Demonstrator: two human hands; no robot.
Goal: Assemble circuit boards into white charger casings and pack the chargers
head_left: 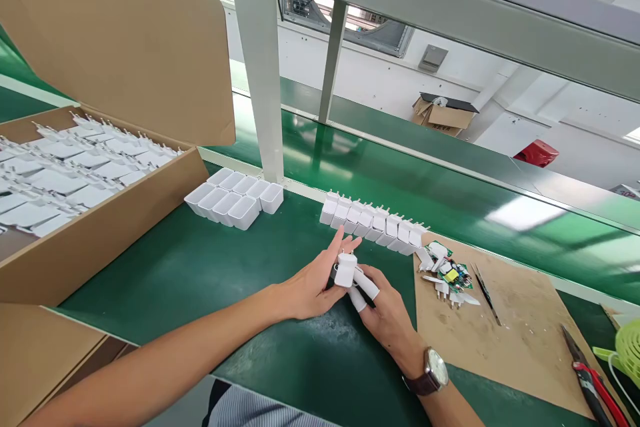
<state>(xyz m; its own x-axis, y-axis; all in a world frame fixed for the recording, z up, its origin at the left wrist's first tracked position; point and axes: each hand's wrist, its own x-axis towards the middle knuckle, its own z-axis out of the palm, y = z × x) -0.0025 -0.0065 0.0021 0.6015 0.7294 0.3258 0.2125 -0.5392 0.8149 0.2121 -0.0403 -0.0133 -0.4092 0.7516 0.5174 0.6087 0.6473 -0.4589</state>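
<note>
Both hands meet over the green mat at the middle of the bench. My left hand (pixel 313 283) and my right hand (pixel 384 310) together hold one white charger plug (pixel 345 269), its pins pointing up. White finger cots cover two fingers of the right hand, and a watch sits on that wrist. Just beyond the hands runs a row of several finished white plugs (pixel 373 221). A group of empty white shells (pixel 234 200) lies to the left of that row.
A large open cardboard box (pixel 100 227) full of white plug parts stands at the left. At the right, a cardboard sheet (pixel 500 327) carries small circuit boards (pixel 450 273), tweezers (pixel 484 290) and red-handled cutters (pixel 587 373). A green conveyor belt (pixel 400 173) runs behind.
</note>
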